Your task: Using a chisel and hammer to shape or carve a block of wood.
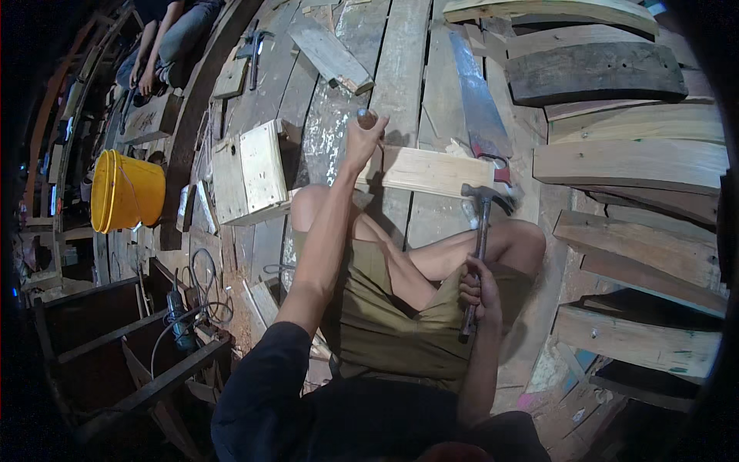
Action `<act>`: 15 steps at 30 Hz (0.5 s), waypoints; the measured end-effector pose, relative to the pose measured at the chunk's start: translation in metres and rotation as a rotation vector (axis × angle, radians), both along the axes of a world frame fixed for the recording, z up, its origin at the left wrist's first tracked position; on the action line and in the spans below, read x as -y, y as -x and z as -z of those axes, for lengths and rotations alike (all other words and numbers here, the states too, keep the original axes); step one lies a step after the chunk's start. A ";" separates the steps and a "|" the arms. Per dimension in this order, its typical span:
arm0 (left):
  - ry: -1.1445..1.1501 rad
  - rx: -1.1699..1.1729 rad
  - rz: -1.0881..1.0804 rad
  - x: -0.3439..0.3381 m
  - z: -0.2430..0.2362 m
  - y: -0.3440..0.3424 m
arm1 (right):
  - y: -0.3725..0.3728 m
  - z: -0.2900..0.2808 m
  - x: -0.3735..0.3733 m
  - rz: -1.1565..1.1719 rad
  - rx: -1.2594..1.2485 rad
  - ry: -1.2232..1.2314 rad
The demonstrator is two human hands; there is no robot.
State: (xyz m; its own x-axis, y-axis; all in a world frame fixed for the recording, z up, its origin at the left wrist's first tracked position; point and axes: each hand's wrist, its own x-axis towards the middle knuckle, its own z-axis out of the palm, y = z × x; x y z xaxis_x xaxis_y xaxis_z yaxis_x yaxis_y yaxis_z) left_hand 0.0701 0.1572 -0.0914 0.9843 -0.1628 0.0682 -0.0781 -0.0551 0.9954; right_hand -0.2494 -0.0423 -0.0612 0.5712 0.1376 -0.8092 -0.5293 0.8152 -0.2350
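Head view: right hand [479, 291] clenched around dark-handled claw hammer [480, 231], left hand [360, 142] gripping wooden-handled chisel [368, 119] over pale plank [435, 171].

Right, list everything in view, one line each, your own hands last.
hammer: one, dark metal head and handle, upright in the right hand
chisel: one, wooden-topped, gripped by the left hand
pale plank: one, light wood, on the floor under the chisel
handsaw: one, grey blade, lying beyond the plank
wooden box: one, pale, left of the knee
bucket: one, yellow, far left
curved timbers: several, brown, right side
another person: one, seated, top left
left hand: fingers closed on chisel
right hand: closed on hammer
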 end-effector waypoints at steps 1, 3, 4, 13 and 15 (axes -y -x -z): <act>-0.008 -0.018 -0.011 -0.002 -0.003 0.000 | -0.001 -0.002 -0.001 0.010 -0.002 -0.012; 0.035 -0.003 -0.013 -0.006 0.000 -0.004 | 0.001 0.001 -0.001 0.023 0.018 -0.094; 0.033 -0.013 -0.019 -0.008 0.003 -0.005 | 0.002 0.002 -0.002 0.017 0.009 -0.095; 0.321 0.019 -0.167 -0.023 -0.030 -0.012 | 0.002 -0.005 -0.005 -0.002 -0.028 0.026; 0.432 -0.063 -0.225 -0.026 -0.026 -0.012 | 0.001 -0.002 -0.004 0.019 -0.003 -0.031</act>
State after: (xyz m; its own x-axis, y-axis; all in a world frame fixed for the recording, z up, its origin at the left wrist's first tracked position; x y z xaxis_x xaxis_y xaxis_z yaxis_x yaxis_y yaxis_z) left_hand 0.0823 0.1833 -0.0651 0.9962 0.0840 0.0214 -0.0500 0.3553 0.9334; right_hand -0.2508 -0.0387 -0.0591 0.5712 0.1517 -0.8066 -0.5144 0.8320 -0.2078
